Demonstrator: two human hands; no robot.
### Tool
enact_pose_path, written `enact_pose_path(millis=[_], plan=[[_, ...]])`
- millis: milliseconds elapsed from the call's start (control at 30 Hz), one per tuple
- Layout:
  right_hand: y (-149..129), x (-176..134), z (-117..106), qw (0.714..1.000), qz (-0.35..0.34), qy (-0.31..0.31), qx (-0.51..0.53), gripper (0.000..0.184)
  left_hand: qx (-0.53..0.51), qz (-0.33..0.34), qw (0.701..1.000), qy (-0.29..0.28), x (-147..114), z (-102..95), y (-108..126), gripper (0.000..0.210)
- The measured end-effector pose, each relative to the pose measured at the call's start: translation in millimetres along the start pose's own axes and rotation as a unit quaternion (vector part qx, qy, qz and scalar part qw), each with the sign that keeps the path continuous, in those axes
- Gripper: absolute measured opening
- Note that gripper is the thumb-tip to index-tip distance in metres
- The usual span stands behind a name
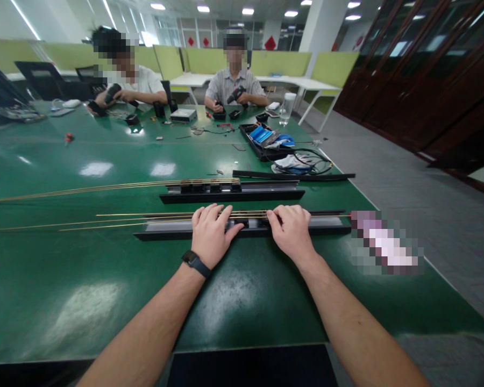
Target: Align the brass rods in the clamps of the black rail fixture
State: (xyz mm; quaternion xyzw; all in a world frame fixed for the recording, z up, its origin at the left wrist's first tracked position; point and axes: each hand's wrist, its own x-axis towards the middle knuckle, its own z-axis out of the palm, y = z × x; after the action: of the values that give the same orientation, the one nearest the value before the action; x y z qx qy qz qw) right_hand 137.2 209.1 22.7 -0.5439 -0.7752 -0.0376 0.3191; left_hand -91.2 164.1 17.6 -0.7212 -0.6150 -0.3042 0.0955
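A black rail [167, 235] is laid along the bench [145, 301], roughly parallel to the near edge, with a wide strip of green surface left on that side, crossed only by the forearms. Thin brass-coloured rods [121, 221] are laid lengthwise over it and carried past its left end toward the bench's left side, one beyond view.

The left hand [210, 232] is placed over rods and rail, fingers laid forward and thumb spread toward the right. The right hand [291, 228] is set further along, its fingers curled and its thumb brought to the rods; whether anything is pinched there cannot be told. Dark blocks [241, 222] are seen in the channel between the hands.

Just beyond, a second rail [266, 197] is set nearly parallel, separated by a narrow green gap; more rods [125, 186] are stretched from it past the left limit of view. Beyond its right end, a black strip [294, 176] is laid close to the slanting right edge, with a tray [262, 153] and a looped cable [325, 163] behind. Between the near rail's right end and that edge, a pixelated object [383, 239] is placed. At the far edge, two co-workers [139, 80] [226, 80] are seated, dark tools held.
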Motion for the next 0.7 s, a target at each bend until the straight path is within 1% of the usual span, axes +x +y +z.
enact_pose_path(millis=[700], plan=[[1.3, 0.1, -2.7, 1.0, 0.014, -0.009, 0.001, 0.031, 0.002, 0.002, 1.0, -0.002, -0.1, 1.0, -1.2, 0.048]])
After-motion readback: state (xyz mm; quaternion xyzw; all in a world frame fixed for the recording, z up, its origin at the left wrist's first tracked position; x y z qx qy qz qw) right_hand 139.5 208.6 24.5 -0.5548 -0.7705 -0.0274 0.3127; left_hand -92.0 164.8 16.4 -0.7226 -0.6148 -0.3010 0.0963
